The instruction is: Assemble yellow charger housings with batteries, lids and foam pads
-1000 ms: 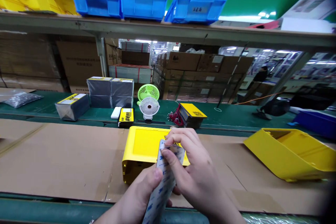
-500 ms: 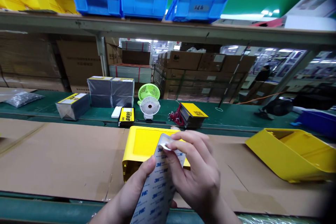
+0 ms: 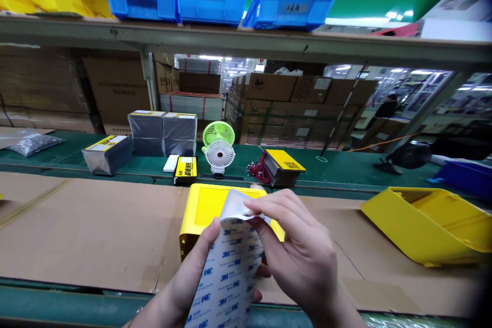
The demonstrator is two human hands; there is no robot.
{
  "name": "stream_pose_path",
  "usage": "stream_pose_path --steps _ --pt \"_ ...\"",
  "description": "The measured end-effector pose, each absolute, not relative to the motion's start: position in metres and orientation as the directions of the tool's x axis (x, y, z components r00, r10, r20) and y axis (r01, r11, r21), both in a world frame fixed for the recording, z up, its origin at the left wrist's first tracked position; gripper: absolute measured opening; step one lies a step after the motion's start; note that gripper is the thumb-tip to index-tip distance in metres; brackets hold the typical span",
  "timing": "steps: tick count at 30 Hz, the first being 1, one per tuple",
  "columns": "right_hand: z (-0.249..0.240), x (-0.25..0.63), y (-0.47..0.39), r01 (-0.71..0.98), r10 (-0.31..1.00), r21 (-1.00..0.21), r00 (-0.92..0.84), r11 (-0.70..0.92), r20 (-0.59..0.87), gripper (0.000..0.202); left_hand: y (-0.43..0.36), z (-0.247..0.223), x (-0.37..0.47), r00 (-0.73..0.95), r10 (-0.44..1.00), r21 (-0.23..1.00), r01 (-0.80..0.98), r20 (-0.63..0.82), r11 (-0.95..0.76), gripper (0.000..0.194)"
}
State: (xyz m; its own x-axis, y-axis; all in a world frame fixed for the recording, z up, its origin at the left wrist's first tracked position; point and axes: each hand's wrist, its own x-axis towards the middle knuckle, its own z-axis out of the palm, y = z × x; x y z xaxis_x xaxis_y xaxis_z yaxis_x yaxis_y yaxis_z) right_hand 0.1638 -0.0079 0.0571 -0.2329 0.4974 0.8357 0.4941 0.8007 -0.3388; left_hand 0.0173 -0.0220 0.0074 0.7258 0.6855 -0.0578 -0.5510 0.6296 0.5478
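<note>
My left hand (image 3: 192,269) is closed around a flat panel (image 3: 231,205) held upright, its thumb along the left edge and fingertips showing behind the right edge. Printed white backing paper (image 3: 226,279) with blue 3M marks covers most of the panel's face. Between thumb and fingers, my right hand (image 3: 303,251) pinches the top edge of this paper, which is lifted and curled away, baring a grey strip at the panel's top. Just behind both hands a yellow plastic housing (image 3: 207,207) sits on cardboard, partly hidden by them.
Another yellow housing (image 3: 415,230) lies to the right on the cardboard (image 3: 96,230). Along the green bench behind stand wrapped blocks (image 3: 146,133), a white fan (image 3: 220,155), a green fan (image 3: 217,130) and a stack of yellow-topped cards (image 3: 284,164). Blue bins (image 3: 211,0) line the shelf above.
My right hand has drawn the backing paper further down and slightly to the right, so more of the panel's top shows. My left hand keeps its hold, shifted a little left.
</note>
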Motion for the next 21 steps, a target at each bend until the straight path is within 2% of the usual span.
stream_pose_path --steps 3,6,11,15,21 --pt "0.056 0.169 -0.014 0.464 0.479 -0.316 -0.292 0.828 0.828 0.028 -0.013 0.012 0.011 0.699 0.715 0.479 -0.634 0.019 0.607 0.086" --pt "0.05 0.183 -0.02 0.439 0.501 -0.339 -0.331 0.832 0.8 0.028 -0.001 0.02 -0.007 0.61 0.786 0.496 -0.714 0.096 0.494 0.091" --pt "0.042 0.208 -0.02 0.434 0.539 -0.406 -0.246 0.804 0.805 0.03 0.006 0.028 -0.019 0.578 0.812 0.573 -0.693 0.079 0.438 0.086" --pt "0.043 0.206 -0.018 0.42 0.554 -0.45 -0.164 0.788 0.816 0.035 -0.004 0.019 0.001 0.675 0.735 0.605 -0.612 0.064 0.509 0.083" --pt "0.052 0.186 -0.017 0.576 0.495 -0.307 -0.2 0.758 0.846 0.039 -0.02 0.009 0.017 0.711 0.703 0.619 -0.54 -0.026 0.57 0.064"
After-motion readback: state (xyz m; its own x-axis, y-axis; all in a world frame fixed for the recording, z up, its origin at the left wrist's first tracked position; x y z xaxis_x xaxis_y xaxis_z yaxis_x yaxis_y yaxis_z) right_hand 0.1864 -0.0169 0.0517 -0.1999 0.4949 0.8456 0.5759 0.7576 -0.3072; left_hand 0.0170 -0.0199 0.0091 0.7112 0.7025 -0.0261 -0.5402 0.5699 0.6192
